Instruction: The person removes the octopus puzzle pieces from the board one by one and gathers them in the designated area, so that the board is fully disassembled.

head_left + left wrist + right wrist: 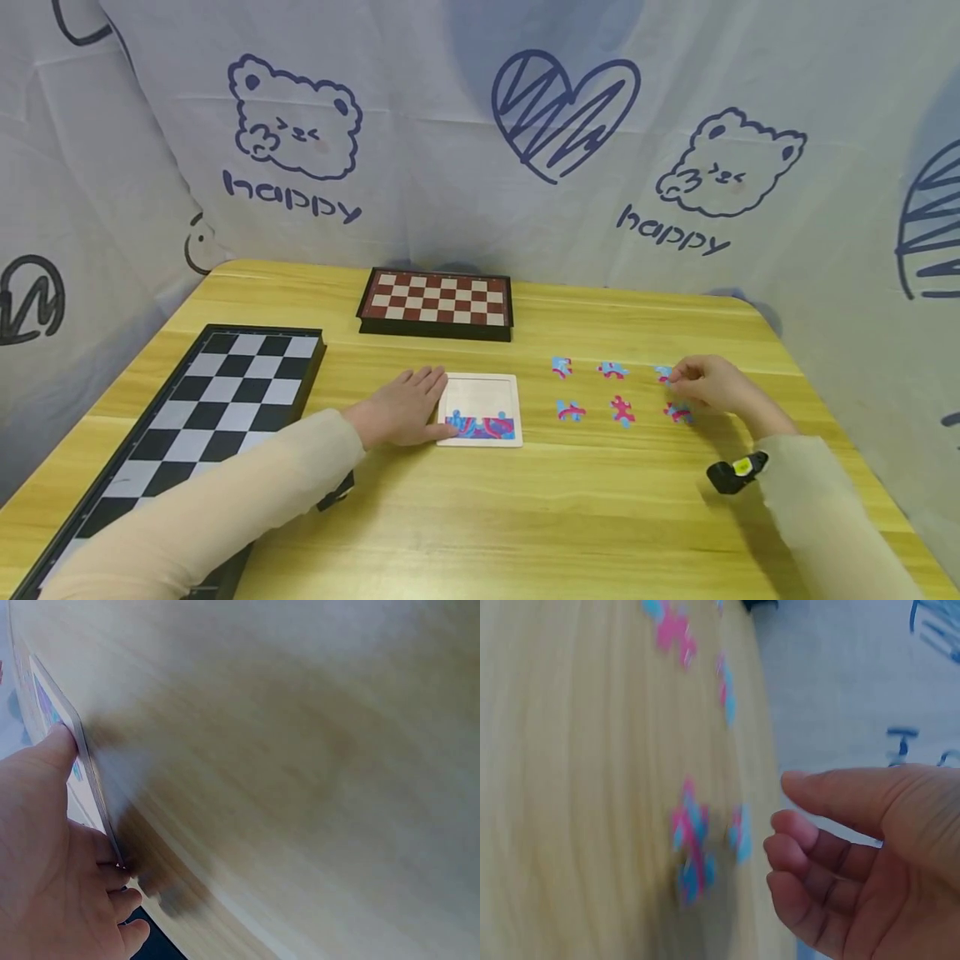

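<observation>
My left hand (pixel 401 407) rests at the left edge of a square white puzzle tray (pixel 480 442), fingers extended and thumb (pixel 61 746) on its rim. Joined blue, pink and purple puzzle pieces (pixel 483 428) fill the tray's lower part; its upper part shows bare white. My right hand (pixel 712 383) hovers over the right end of two rows of loose pieces. Its thumb and fingertips stand slightly apart with nothing between them in the right wrist view. Closest to it are a blue-and-pink corner piece (pixel 663 374), partly covered in the head view, and another puzzle piece (pixel 678 412) below.
Between tray and right hand lie more loose pieces, including a mostly pink one (pixel 622 408) and a blue-pink one (pixel 562 367). A black-and-white chessboard (pixel 217 408) lies at left under the left forearm. A folded red-and-white chessboard (pixel 437 300) stands at the back, before a printed cloth (pixel 427 125).
</observation>
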Demonstrator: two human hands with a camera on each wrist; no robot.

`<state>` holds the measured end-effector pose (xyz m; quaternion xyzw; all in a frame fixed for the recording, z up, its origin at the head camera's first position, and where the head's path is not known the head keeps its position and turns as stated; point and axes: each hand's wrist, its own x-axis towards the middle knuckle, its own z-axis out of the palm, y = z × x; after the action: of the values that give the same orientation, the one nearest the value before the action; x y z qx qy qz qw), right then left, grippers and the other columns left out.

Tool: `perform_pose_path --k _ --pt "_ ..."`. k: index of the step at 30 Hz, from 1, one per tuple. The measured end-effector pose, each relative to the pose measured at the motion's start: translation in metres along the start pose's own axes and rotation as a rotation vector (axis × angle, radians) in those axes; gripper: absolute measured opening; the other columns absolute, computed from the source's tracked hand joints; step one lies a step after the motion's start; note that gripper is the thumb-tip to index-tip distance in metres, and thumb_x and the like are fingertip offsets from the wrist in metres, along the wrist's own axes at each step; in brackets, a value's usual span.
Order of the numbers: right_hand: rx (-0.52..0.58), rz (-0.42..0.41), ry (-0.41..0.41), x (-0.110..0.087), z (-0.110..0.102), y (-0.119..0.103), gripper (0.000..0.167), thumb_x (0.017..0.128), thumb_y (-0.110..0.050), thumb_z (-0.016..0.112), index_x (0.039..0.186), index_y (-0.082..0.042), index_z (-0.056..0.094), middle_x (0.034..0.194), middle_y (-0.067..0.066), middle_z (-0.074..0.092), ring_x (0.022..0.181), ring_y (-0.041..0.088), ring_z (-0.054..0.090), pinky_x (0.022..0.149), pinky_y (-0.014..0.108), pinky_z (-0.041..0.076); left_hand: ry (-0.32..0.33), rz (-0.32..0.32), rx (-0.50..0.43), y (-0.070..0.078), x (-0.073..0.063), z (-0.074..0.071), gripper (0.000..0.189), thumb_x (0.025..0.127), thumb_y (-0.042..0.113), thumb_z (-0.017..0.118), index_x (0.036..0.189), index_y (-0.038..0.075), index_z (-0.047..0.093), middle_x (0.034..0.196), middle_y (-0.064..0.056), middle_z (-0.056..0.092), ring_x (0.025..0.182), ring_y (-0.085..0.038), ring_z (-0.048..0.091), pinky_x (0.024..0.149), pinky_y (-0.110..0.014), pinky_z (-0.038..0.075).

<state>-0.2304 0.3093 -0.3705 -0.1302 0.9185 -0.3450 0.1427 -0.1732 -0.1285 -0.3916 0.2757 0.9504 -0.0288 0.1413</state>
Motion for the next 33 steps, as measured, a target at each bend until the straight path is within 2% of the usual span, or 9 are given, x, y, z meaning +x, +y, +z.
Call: perform_pose_path --k 7,12,20,26,33 --pt "-0.09 -0.125 0.086 0.013 0.019 -0.037 0.014 0.089 -0.01 0.06 0.095 0.003 0.062 0.079 0.005 0.056 0.067 0.018 0.049 0.055 0.03 0.044 0.003 0.006 0.006 0.0 0.0 0.0 0.082 0.092 0.057 0.038 0.143 -0.005 0.021 0.149 -0.019 0.017 0.136 -0.033 0.016 0.108 -0.045 0.016" --pt "-0.095 -0.204 0.083 0.025 0.038 -0.062 0.009 0.088 -0.009 0.062 0.092 -0.001 0.063 0.08 0.003 0.058 0.071 0.018 0.05 0.06 0.031 0.044 0.006 0.008 -0.009 0.0 0.0 0.0 0.084 0.091 0.058 0.038 0.143 -0.005 0.02 0.149 -0.019 0.017 0.136 -0.033 0.015 0.108 -0.045 0.016" --pt "-0.085 -0.314 0.015 0.038 0.07 -0.106 0.006 0.087 -0.006 0.063 0.09 -0.001 0.063 0.077 0.001 0.056 0.065 0.017 0.048 0.059 0.029 0.043 0.014 0.007 -0.026 -0.001 -0.001 0.001 0.086 0.09 0.06 0.04 0.143 -0.005 0.02 0.149 -0.019 0.016 0.136 -0.033 0.015 0.108 -0.045 0.015" --pt "-0.106 -0.371 -0.061 0.047 0.096 -0.13 0.008 0.086 -0.006 0.064 0.093 -0.002 0.063 0.075 -0.001 0.056 0.064 0.015 0.05 0.061 0.029 0.046 0.002 0.011 -0.025 -0.001 -0.003 0.0 0.09 0.089 0.062 0.04 0.144 -0.005 0.018 0.15 -0.019 0.014 0.136 -0.033 0.013 0.108 -0.045 0.015" --pt "-0.139 -0.384 -0.157 0.051 0.125 -0.15 0.014 0.086 -0.011 0.066 0.098 -0.005 0.062 0.075 -0.002 0.054 0.065 0.014 0.049 0.06 0.027 0.044 0.002 0.021 -0.021 -0.002 -0.004 -0.001 0.093 0.086 0.064 0.043 0.144 -0.005 0.019 0.149 -0.02 0.015 0.136 -0.033 0.014 0.108 -0.045 0.015"
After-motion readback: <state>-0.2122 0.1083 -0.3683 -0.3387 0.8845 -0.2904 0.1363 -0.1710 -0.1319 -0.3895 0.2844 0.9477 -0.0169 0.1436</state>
